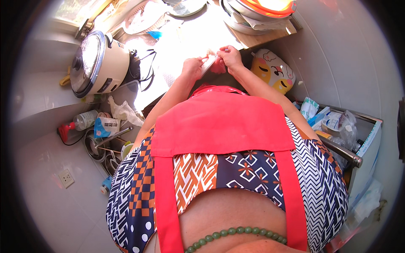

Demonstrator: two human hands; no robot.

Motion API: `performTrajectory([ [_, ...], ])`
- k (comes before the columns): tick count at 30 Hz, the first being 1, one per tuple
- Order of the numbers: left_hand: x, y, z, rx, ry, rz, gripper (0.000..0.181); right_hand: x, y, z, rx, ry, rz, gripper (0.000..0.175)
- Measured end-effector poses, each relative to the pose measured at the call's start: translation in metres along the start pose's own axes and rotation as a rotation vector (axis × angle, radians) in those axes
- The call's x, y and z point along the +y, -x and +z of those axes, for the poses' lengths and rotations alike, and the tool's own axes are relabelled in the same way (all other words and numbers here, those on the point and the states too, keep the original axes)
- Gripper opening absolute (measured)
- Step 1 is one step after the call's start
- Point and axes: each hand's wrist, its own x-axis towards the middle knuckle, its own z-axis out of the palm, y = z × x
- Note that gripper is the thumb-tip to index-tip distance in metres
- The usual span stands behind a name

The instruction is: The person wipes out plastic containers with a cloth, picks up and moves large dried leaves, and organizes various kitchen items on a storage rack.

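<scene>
My left hand (192,67) grips a thin white object (207,65) at the near edge of the brightly lit work surface (183,41). What this object is, I cannot tell, because glare washes out its outline. My right hand (231,58) pinches the object's right end between thumb and fingers. Just below the right fingers hangs something thin and reddish (218,67), perhaps plastic film or a bag. Both hands are close together, a little beyond the red apron (218,123) I wear.
A cream electric cooker (109,63) with a lid stands at left, near a black cable (150,68). Stacked metal basins (242,22) and a pink plastic basket (144,17) are at the back. A cartoon-face cushion or bag (273,71) sits right, above a metal-railed cart (340,139).
</scene>
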Motion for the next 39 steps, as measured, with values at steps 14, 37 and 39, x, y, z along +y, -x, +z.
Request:
performTrajectory([
  [14, 0.001, -0.024, -0.016, 0.002, 0.184, -0.099, 0.012, 0.006, 0.016, -0.023, -0.030, -0.182, 0.032, 0.013],
  [37, -0.009, 0.028, 0.008, -0.205, -1.272, 1.231, 0.024, 0.003, 0.019, -0.029, 0.004, -0.322, 0.051, 0.015],
  [39, -0.005, 0.034, 0.010, -0.252, -1.257, 1.116, 0.025, 0.001, 0.022, -0.028, -0.017, -0.385, 0.080, 0.015],
])
